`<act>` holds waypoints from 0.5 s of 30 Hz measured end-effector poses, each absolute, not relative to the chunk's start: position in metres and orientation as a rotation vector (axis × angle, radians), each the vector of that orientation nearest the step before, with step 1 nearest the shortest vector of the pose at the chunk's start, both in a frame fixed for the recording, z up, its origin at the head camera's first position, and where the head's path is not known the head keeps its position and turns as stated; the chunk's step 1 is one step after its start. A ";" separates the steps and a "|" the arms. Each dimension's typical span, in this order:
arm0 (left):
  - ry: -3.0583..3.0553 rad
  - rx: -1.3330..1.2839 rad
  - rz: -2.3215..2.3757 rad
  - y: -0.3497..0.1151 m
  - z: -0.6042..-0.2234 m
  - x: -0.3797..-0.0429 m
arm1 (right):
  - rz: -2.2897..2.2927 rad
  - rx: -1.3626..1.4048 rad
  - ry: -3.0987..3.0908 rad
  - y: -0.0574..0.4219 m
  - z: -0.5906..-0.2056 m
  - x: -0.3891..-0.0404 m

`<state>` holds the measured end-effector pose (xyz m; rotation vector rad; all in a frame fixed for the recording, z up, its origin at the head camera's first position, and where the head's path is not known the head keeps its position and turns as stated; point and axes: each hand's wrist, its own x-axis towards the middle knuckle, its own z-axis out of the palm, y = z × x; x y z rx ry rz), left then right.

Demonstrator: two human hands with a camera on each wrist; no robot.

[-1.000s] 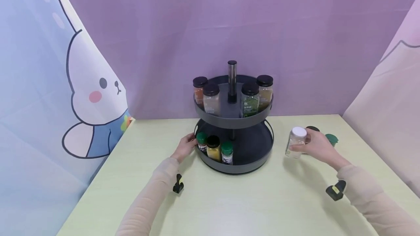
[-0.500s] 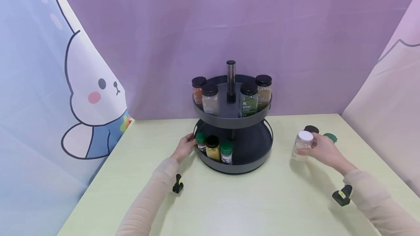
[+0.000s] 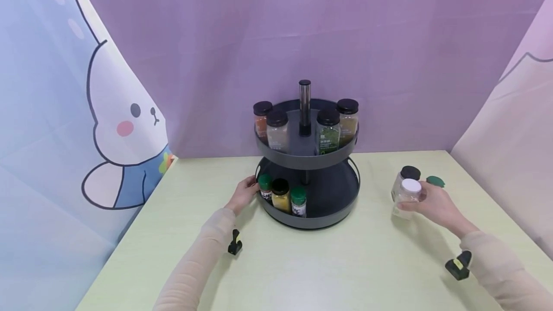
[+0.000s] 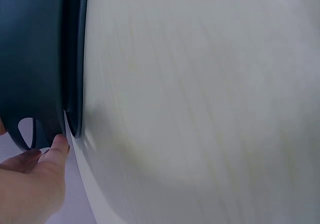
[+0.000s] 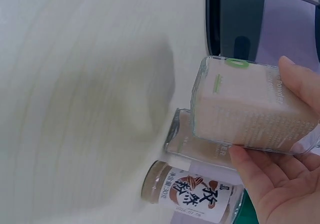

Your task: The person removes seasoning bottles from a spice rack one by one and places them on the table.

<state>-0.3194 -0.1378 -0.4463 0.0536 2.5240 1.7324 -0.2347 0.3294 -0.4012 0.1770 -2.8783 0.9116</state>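
My right hand [image 3: 439,205] grips a square glass spice jar [image 5: 250,103] with a white lid, full of pale powder. It is held in front of a black-lidded jar [image 3: 406,179] and a green-lidded jar [image 5: 192,191] on the table. At the left of the two-tier spice rack [image 3: 308,222], my left hand [image 3: 243,196] holds the lower tier's rim beside its handle cut-out; some of its fingers are hidden in the head view. Two green-lidded jars and a black-lidded jar of yellow powder [image 3: 282,201] stand in that tier. Several black-lidded jars stand on the upper tier.
A pale table [image 3: 311,268] carries everything, with a purple cloth [image 3: 389,61] hanging behind it. Printed cloths flank both sides. A chrome post [image 3: 305,104] rises through the rack's middle.
My right hand has moved right and toward me with the white-lidded jar, so more of the black-lidded jar behind shows. My left hand stays at the rack's rim.
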 end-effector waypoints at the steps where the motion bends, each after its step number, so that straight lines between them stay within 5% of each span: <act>1: 2.525 0.052 1.733 -0.138 -0.446 -0.320 | 0.906 0.177 -2.878 0.330 -0.401 -0.234; 15: 2.468 0.089 1.749 -0.138 -0.431 -0.311 | 0.899 0.155 -2.899 0.335 -0.409 -0.233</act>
